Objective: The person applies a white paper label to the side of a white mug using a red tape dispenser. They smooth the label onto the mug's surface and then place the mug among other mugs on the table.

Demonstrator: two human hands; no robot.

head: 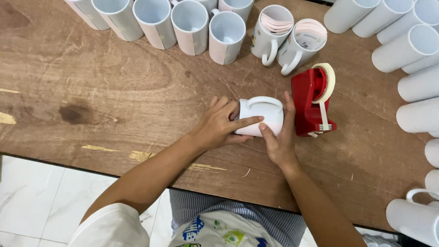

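White ceramic fills our grip: the mug (260, 116) lies on its side on the wooden worktop (114, 91), handle up, its long axis running left to right. Our left hand (219, 126) wraps its left end, fingers (247, 122) pressed across the wall; our right hand (279, 137) clasps the right end, just beside the red tape dispenser (311, 103).

**Colours and patterns on the worktop**

I see a white mug (260, 116) with a pale pink band at its lower side, beside a red tape dispenser (311, 107) carrying a cream roll of tape (328, 80). The worktop (114, 82) is brown wood grain with dark stains. Along its far edge stand white mugs with pinkish wraps (190, 23); at its right edge, plain white mugs (418, 84).
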